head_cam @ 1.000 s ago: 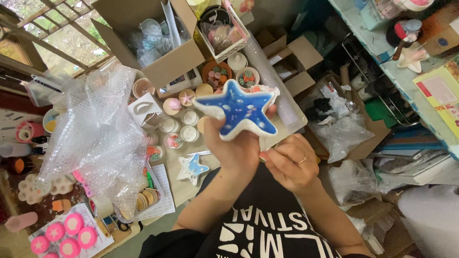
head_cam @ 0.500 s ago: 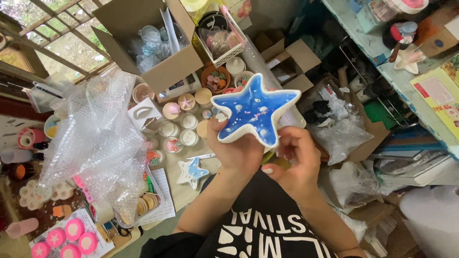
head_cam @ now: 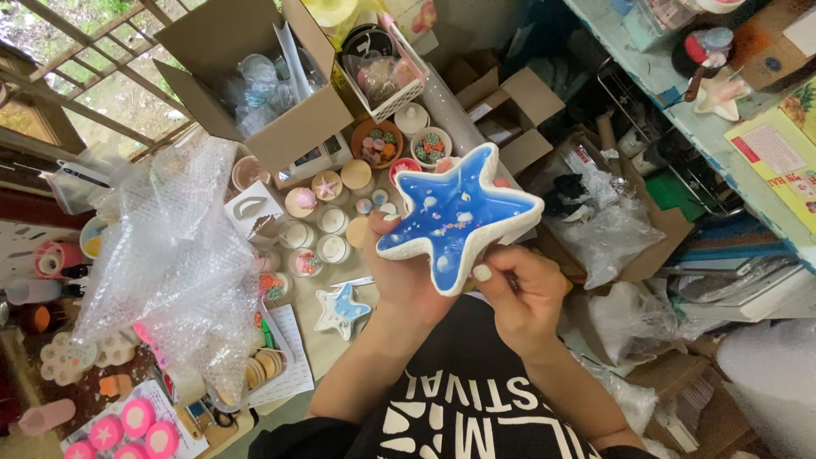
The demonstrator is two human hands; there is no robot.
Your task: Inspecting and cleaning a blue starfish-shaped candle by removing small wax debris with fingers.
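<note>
We note first the room: a crowded craft corner, with a barred window at upper left and a shelf (head_cam: 731,127) along the right edge loaded with boxes and printed cards. The worktop (head_cam: 327,353) below us shows bare only in small patches; on it sit an open cardboard box (head_cam: 255,76), a big heap of bubble wrap (head_cam: 170,263), a white basket (head_cam: 382,76), and rows of small round candle pots (head_cam: 327,234). Crumpled clear plastic bags (head_cam: 612,229) lie to the right. Held above all this, near chest height, is the blue starfish dish (head_cam: 455,217), white-rimmed, its glossy blue fill set with tiny shells. We judge it rigid, moderately heavy for its size, brittle at the five points, and probably slick on the glazed face. The left hand (head_cam: 408,272) supports it from beneath, thumb up on one arm; the right hand (head_cam: 523,293) pinches the lowest arm, thumb on the rim. Both hands are closed on the dish. We judge the best hold to be under the body, not at the tips. A smaller starfish dish (head_cam: 340,310) lies on the worktop just beside the left wrist.
</note>
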